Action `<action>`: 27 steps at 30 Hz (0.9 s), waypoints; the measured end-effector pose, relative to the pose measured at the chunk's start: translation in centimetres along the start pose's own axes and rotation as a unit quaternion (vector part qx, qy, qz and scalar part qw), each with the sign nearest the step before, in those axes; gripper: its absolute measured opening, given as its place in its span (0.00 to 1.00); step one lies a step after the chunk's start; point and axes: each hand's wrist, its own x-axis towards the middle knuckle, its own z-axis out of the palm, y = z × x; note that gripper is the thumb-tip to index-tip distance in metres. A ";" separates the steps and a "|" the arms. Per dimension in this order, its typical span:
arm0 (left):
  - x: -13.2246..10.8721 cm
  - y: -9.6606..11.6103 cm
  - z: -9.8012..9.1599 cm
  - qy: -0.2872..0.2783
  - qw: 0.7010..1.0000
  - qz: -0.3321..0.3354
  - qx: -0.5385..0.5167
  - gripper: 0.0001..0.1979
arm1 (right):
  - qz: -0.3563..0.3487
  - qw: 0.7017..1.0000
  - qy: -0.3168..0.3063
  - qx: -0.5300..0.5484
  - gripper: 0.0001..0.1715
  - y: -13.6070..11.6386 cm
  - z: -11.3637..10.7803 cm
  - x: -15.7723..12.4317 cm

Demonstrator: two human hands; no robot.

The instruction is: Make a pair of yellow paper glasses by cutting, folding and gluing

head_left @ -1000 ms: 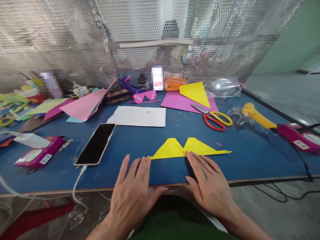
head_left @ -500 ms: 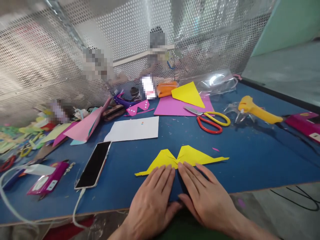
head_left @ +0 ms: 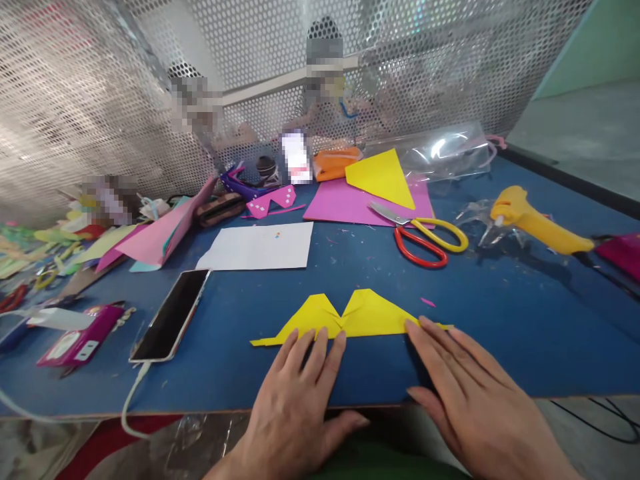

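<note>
A folded piece of yellow paper (head_left: 370, 312) lies on the blue table near its front edge. It has two raised peaks with a notch between them and a thin tail at each end. The fingertips of my left hand (head_left: 303, 383) rest flat on the paper's lower edge, left of the notch, with the thumb stretched out to the side. Over the right tail, my right hand (head_left: 470, 387) presses with outstretched fingers and covers part of it. Neither hand grasps anything.
Beyond the paper are red-and-yellow-handled scissors (head_left: 423, 240), a white sheet (head_left: 255, 247), purple paper (head_left: 330, 203) and a yellow sheet (head_left: 383, 177). A yellow glue gun (head_left: 540, 220) lies to the right. A phone (head_left: 170, 317) on a cable lies left.
My right hand has slid right along the folded paper, from beside the notch to the right tail. The left hand stays just left of the notch. The view has shifted slightly.
</note>
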 end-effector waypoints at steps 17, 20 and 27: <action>-0.5 0.6 1.0 0.023 0.999 -0.017 -0.045 0.33 | -0.048 0.994 -0.028 0.092 0.29 -4.8 0.5 4.4; -0.4 0.6 0.9 0.032 0.998 -0.019 -0.054 0.33 | -0.030 0.996 -0.031 0.076 0.27 -4.7 1.1 4.5; -1.2 -0.4 0.2 0.062 0.998 -0.027 -0.002 0.36 | -0.001 0.999 -0.041 0.020 0.29 -2.2 -0.3 1.9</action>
